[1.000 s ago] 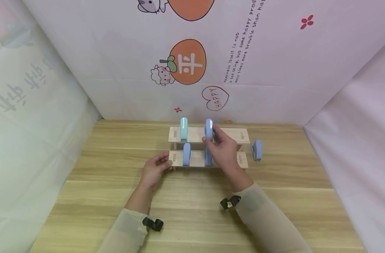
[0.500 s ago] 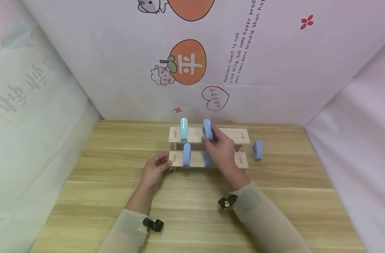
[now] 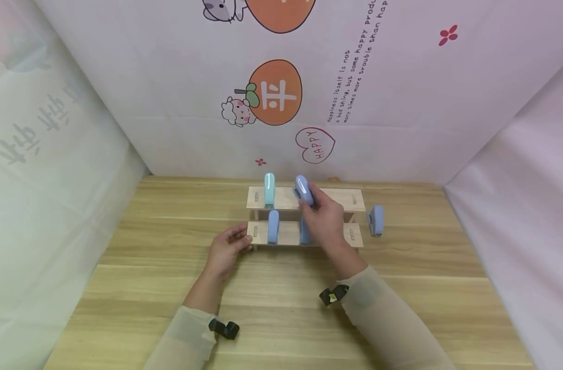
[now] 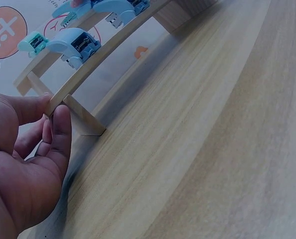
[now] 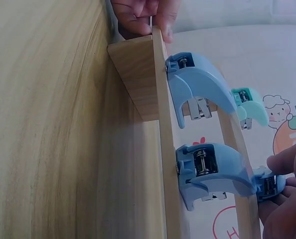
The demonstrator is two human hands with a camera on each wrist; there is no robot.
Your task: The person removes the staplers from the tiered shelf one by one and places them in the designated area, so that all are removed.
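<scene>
Right hand (image 3: 326, 216), nearer, grasps arched blue plastic stapler (image 3: 302, 188) at upper tier of pale wooden two-tier rack (image 3: 346, 199); long axis roughly front-to-back, far end angled left; tier contact unclear. Left hand (image 3: 225, 252) pinches rack's left end.

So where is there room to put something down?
There's bare table in front of the wooden rack, between the sleeves; more lies left of the left hand, and right of the blue stapler beside the rack. The rack's left and middle are crowded: staplers stand there, and the right hand holds another stapler.
</scene>
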